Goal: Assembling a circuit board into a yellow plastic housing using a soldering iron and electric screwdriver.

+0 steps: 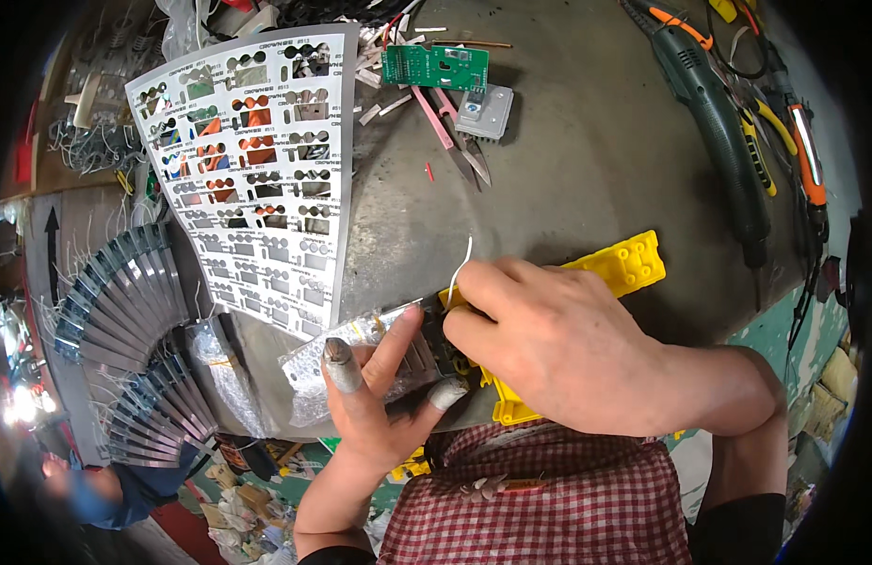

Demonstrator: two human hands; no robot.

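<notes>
My left hand (379,391) reaches up from below, with taped fingertips, and holds a small grey ribbed part (419,350) in a clear plastic bag (318,363) at the table's near edge. My right hand (549,344) comes in from the right with its fingers closed on the same part, pinching a thin white wire (461,266) that curls upward. Under my right hand lies a yellow plastic piece (629,264) with round studs, running from the table edge up to the right.
A white punched sheet (266,179) lies on the grey metal table (568,160) at the left. A green circuit board (434,66), pink-handled snips (450,132) and a grey box sit at the back. A green power tool (718,122) and an orange-handled tool lie right. Fanned metal strips (125,320) hang left.
</notes>
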